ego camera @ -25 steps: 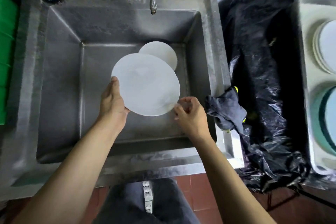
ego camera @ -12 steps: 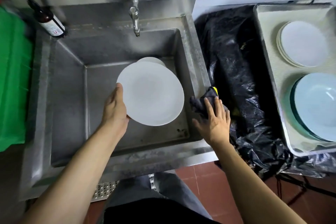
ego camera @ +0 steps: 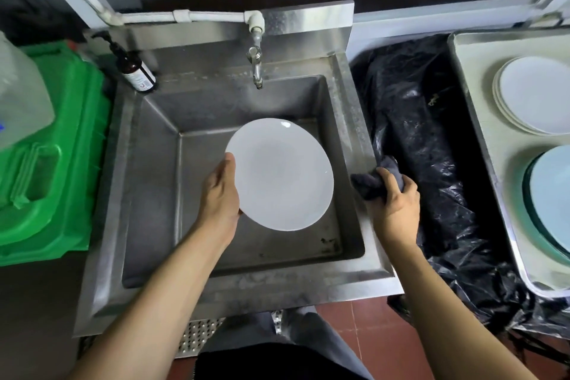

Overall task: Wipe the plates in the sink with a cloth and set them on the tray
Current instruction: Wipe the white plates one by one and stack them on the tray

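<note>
White plate (ego camera: pixel 285 176) held tilted over sink (ego camera: pixel 354 120), gripped at left rim by left hand (ego camera: pixel 219 194). Right hand (ego camera: pixel 396 200), fingers curled round dark cloth (ego camera: pixel 371 183) at sink's right edge. Tray (ego camera: pixel 481 108) far right. Risk: one-handed rim grip slipping, plate dropping into basin.

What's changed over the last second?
The right hand left the plate's edge, reached right to the sink rim and closed its grip on the cloth. The left hand holds the plate over the sink as before.
</note>
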The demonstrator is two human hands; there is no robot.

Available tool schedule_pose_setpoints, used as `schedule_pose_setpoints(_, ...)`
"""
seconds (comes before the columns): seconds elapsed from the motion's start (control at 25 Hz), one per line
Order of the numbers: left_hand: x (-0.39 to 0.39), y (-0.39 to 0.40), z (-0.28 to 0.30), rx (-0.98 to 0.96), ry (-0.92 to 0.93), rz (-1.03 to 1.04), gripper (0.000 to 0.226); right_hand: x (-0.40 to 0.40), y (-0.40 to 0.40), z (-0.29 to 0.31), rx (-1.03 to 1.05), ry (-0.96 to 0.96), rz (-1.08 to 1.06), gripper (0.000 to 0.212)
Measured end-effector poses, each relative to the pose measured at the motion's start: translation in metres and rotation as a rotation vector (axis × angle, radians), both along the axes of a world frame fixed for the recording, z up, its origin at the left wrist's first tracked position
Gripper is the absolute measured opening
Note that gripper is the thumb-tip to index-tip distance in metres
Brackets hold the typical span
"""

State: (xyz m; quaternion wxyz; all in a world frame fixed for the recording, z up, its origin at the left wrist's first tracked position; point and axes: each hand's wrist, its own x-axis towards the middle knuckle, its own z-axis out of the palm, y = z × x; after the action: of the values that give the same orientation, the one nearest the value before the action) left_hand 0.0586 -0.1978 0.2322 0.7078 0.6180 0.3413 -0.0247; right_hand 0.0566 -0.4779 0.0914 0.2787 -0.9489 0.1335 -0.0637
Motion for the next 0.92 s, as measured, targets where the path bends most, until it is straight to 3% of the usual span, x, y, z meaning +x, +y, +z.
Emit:
schedule_pose_setpoints(0.12,0.004,-0.002,0.003,0.016,-0.03,-0.015,0.021,0.008,0.026,0.058,0.255,-0.195,-0.051,0.062)
schedule_pose_setpoints(0.24,0.008,-0.006,0.004,0.055,-0.082,-0.047,0.024,0.019,0.063,0.109,0.353,-0.354,0.061,0.07)
schedule_pose_setpoints(0.44,0.011,-0.013,0.018,0.09,-0.16,-0.073,0.027,0.018,0.102,0.111,0.083,-0.277,0.35,0.071)
schedule_pose_setpoints(0.68,0.006,0.006,0.024,0.106,-0.156,-0.07,0.031,0.034,0.09,0.112,0.15,-0.36,0.717,0.072)
schedule_pose_setpoints(0.92,0.003,0.007,0.04,0.389,-0.227,-0.241,0.035,0.042,0.132,0.108,0.405,-0.32,0.476,0.062)
